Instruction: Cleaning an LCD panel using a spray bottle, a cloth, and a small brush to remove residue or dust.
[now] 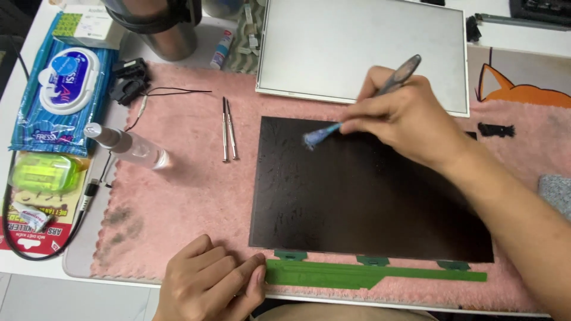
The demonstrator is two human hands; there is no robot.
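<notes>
A black rectangular panel (357, 196) lies flat on a pink fluffy mat (190, 190). A green circuit strip (369, 276) runs along the panel's near edge. My right hand (404, 116) grips a small brush (357, 107) with a grey handle; its blue bristles touch the panel's upper left area. My left hand (208, 282) rests on the mat at the near edge, fingertips pressing the left end of the green strip.
A grey metal backing plate (363, 50) lies beyond the panel. Two thin screwdrivers (229, 128) lie left of it. A clear spray bottle (128, 145), a wet-wipes pack (62, 89), a steel flask (160, 27) and black cables (53, 238) crowd the left side.
</notes>
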